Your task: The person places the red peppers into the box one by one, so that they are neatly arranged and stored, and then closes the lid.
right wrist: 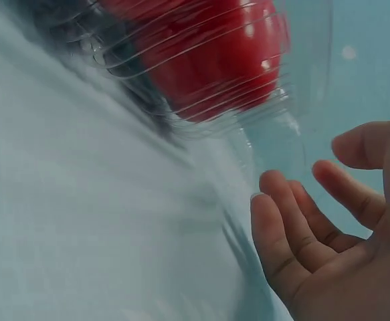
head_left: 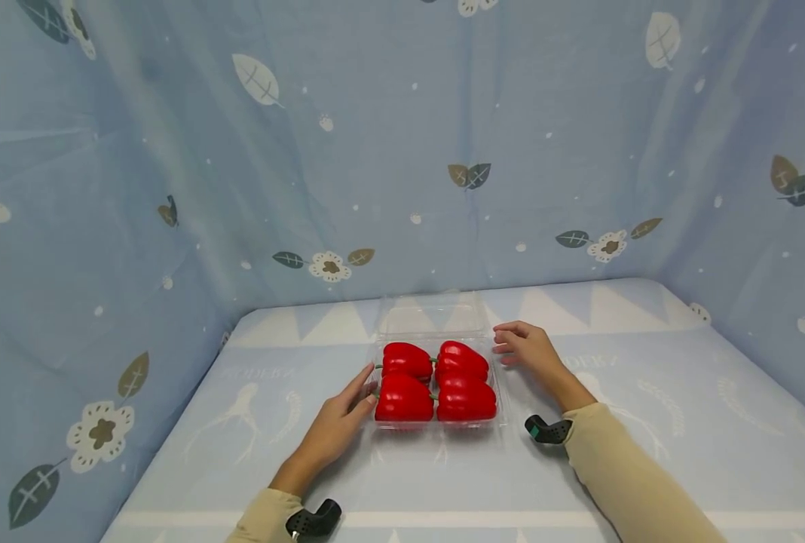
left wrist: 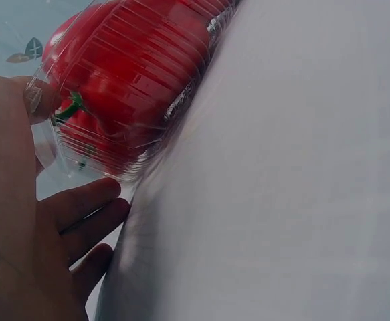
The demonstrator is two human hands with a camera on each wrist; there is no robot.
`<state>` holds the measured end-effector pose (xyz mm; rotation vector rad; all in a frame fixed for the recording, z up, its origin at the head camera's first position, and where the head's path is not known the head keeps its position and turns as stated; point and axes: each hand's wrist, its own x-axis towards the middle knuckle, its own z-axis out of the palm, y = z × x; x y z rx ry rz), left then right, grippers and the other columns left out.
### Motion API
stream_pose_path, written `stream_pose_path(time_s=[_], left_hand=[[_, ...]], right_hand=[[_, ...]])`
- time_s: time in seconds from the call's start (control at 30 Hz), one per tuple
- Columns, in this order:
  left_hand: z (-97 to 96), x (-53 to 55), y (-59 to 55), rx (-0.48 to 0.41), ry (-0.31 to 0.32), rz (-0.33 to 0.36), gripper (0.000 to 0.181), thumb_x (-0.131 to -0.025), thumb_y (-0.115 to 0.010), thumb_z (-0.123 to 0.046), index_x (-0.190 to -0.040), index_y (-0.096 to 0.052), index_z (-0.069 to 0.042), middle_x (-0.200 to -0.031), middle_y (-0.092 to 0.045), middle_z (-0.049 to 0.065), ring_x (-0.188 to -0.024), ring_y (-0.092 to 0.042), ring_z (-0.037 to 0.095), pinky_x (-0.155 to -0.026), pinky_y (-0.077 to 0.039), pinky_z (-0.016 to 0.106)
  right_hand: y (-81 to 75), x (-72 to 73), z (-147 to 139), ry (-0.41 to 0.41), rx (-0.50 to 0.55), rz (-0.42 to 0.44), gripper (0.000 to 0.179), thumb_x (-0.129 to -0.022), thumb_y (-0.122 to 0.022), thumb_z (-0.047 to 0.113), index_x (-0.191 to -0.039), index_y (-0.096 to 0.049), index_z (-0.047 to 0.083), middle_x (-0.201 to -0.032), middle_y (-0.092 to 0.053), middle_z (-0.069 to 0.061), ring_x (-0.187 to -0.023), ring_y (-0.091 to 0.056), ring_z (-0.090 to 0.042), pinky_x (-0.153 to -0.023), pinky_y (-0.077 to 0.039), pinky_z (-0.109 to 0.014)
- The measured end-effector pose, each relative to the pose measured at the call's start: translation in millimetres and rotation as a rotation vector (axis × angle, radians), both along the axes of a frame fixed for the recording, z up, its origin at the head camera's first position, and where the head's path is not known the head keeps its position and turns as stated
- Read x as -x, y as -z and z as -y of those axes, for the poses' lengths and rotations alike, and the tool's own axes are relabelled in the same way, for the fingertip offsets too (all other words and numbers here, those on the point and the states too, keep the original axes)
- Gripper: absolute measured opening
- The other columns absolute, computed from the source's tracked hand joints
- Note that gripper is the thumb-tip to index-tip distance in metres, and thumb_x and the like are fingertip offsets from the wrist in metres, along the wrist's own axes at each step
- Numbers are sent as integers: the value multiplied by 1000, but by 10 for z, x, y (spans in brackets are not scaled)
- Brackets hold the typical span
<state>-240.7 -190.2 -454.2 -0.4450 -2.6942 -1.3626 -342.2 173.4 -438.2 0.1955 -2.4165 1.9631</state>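
Note:
A clear plastic clamshell box (head_left: 436, 425) lies on the table with its lid (head_left: 433, 315) folded back, away from me. Several red bell peppers (head_left: 466, 400) with green stems fill it in two rows. At the box's left side, my left hand (head_left: 335, 422) touches the rim; in the left wrist view its thumb (left wrist: 42, 100) meets the clear edge while the other fingers stretch loosely below. My right hand (head_left: 530, 353) hovers by the far right corner. The right wrist view shows its fingers (right wrist: 275, 227) slightly bent, apart from the box and holding nothing.
A pale blue and white patterned cloth (head_left: 253, 475) covers the table. Blue curtains (head_left: 389, 136) printed with leaves and flowers hang behind it and along both sides. Each wrist wears a black device, the left one (head_left: 316, 519) near the table's front.

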Motion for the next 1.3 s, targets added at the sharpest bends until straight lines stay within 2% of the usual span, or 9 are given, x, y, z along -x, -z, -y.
stream_pose_path(time_s=[0.3,0.43,0.63,0.7,0.93,1.17,1.3], left_hand=[[-2,-28,21,-12,-11,3,56,-104,-54,-30,-157,-36,-28,-142,-58,6,-133,-52,22,-109,-40,50],[-2,-21,24,-12,-9,1,56,-104,-54,-31,-157,-36,-29,-141,-58,6,-133,-52,21,-109,-40,50],[1,-16,24,-18,0,0,56,-104,-54,-33,-157,-37,-28,-141,-58,7,-132,-53,22,-108,-41,50],[-6,-21,20,-21,-2,3,56,-104,-55,-32,-157,-37,-27,-141,-58,6,-132,-53,21,-108,-41,50],[-14,-16,17,-29,-7,4,56,-103,-56,-29,-156,-38,-28,-140,-59,6,-132,-53,21,-108,-41,48],[-31,2,22,-17,-10,-56,54,-104,-55,-27,-155,-40,-23,-138,-61,9,-130,-55,24,-107,-42,51],[-53,-7,26,-5,-19,-77,53,-104,-55,-26,-155,-41,-21,-135,-63,10,-129,-56,27,-106,-42,54]], right_hand=[[91,123,90,29,125,127,51,-105,-49,34,-139,-49,-3,-134,-56,-27,-114,-66,-31,-83,-59,-33],[122,188,96,13,177,150,56,-105,-51,37,-145,-43,-2,-140,-51,-27,-117,-64,-32,-85,-58,-35],[121,257,181,-30,177,140,65,-102,-58,35,-150,-36,-2,-143,-49,-29,-115,-65,-34,-85,-58,-37],[74,237,210,-37,170,144,65,-103,-56,33,-152,-33,-4,-144,-47,-30,-116,-64,-36,-85,-58,-38],[89,295,252,12,180,144,65,-103,-58,29,-152,-33,-5,-144,-48,-28,-106,-69,-27,-83,-59,-33],[31,269,247,16,144,114,61,-103,-57,23,-151,-35,-7,-143,-49,-29,-110,-68,-30,-88,-56,-33],[10,256,231,1,186,66,60,-103,-58,16,-151,-33,-8,-141,-48,-33,-108,-68,-31,-88,-56,-34]])
